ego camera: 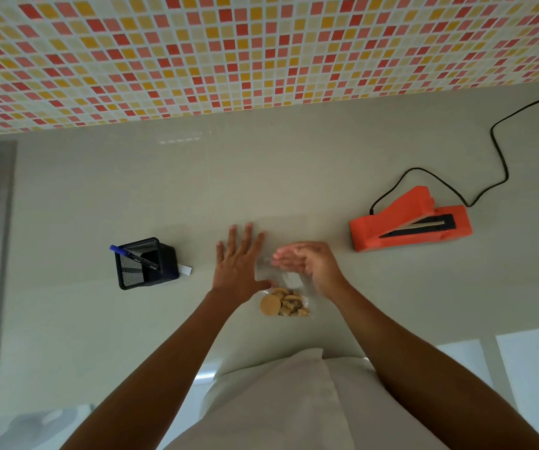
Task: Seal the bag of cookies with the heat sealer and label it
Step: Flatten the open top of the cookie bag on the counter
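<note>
1. The clear bag of cookies (286,300) lies flat on the grey countertop (261,190), close to the person's body, with the cookies bunched at the near end and the empty, open neck pointing toward the tiled wall (261,53).
2. The right hand (307,261) rests on the bag's empty upper part with fingers together and almost straight; it seems to press or smooth the film, not grip it. It is blurred, so I cannot tell for sure whether any plastic is pinched.
3. The left hand (238,267) lies flat and spread on the counter just beside the bag, its thumb touching the bag's edge near the cookies. It holds nothing.
4. The orange heat sealer (411,222) sits well apart to the right, its arm raised and the sealing strip exposed, its black cord (501,157) trailing toward the wall.
5. A black mesh holder (146,263) with a blue marker (135,256) stands to the left, a small white label (185,270) just beside it.
6. Risks, as I judge them: air or wrinkles left in the neck would give a leaky seal; crumbs on the seal line would stop the film fusing; lifting the bag carelessly could spill cookies from the unsealed mouth; the cord could snag a moving arm.
</note>
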A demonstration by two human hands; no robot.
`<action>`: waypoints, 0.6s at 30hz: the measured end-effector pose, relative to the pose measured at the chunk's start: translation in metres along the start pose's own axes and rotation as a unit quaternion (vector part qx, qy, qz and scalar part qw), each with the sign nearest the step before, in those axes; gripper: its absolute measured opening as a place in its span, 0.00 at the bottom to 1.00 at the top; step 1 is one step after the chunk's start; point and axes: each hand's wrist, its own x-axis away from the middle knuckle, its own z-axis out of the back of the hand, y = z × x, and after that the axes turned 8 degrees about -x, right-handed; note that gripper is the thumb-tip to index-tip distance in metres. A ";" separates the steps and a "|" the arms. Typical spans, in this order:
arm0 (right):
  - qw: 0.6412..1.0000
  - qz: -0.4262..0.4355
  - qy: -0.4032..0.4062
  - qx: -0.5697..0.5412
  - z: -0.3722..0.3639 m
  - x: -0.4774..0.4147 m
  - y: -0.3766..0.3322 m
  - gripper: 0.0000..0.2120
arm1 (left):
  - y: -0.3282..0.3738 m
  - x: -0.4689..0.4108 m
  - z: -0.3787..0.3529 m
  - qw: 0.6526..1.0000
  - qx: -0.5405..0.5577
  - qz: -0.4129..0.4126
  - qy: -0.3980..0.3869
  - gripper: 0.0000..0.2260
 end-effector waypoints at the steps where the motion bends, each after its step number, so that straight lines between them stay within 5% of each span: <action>1: 1.000 -0.015 -0.001 0.016 0.005 0.007 0.010 0.14 | 0.000 0.000 0.000 1.000 0.003 -0.001 0.001 0.51; 18: 0.999 0.015 0.034 0.033 0.018 -0.030 -0.012 0.15 | 0.000 -0.001 -0.002 1.000 -0.009 0.005 0.004 0.52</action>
